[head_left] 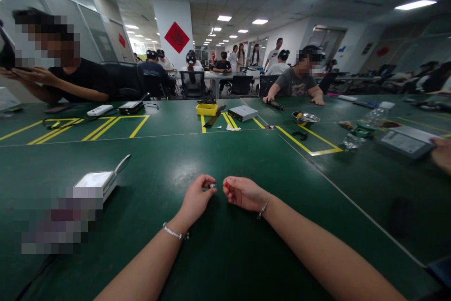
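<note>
Both my hands rest on the green table mat [225, 160] near its front middle, fingertips almost touching. My left hand [198, 196] is closed in a pinch on a tiny silvery metal part [212, 185]. My right hand [243, 193] is curled, pinching a small red-orange piece [227, 185]. The two small parts sit a few centimetres apart, just above the mat. Each wrist wears a thin bracelet.
A white box [95, 181] with a metal tool lies to the left. Farther back are a yellow tray [206, 109], a grey box [243, 112], a metal dish [305, 117] and a plastic bottle [362, 127]. People sit across the table at left [66, 78] and right [299, 82].
</note>
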A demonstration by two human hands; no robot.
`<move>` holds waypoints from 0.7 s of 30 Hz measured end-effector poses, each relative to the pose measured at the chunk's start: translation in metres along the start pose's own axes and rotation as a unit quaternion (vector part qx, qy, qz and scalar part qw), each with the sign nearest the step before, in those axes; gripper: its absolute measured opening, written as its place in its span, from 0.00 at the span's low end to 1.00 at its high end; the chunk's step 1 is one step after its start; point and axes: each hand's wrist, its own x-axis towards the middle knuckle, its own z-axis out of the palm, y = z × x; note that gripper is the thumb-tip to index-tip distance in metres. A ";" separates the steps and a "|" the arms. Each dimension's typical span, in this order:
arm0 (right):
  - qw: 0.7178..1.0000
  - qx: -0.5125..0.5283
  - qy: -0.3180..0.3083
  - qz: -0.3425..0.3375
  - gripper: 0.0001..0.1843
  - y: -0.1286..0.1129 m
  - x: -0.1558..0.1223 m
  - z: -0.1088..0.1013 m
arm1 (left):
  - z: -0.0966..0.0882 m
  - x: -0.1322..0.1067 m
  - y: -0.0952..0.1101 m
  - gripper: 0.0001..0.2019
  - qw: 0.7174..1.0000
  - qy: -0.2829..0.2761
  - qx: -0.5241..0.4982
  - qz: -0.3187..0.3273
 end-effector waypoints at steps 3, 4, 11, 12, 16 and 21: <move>1.000 -0.004 0.009 -0.012 0.07 0.000 0.000 0.001 | -0.001 0.000 0.001 0.09 1.000 -0.004 -0.009 -0.002; 1.000 -0.008 0.014 -0.018 0.07 0.001 0.000 0.001 | -0.001 0.000 0.001 0.09 1.000 -0.011 -0.018 -0.003; 0.998 -0.037 0.035 -0.033 0.06 0.002 0.002 0.003 | 0.000 0.000 0.002 0.09 0.999 -0.017 -0.045 0.001; 0.998 -0.039 0.037 -0.034 0.06 0.002 0.002 0.003 | 0.001 0.000 0.002 0.09 0.999 -0.011 -0.043 -0.003; 0.997 -0.035 0.061 -0.042 0.06 0.003 0.003 0.007 | 0.001 0.001 0.000 0.11 0.999 0.000 -0.035 -0.002; 0.994 -0.028 0.101 -0.035 0.06 0.003 0.004 0.010 | 0.000 0.000 0.000 0.10 1.000 0.000 -0.016 0.010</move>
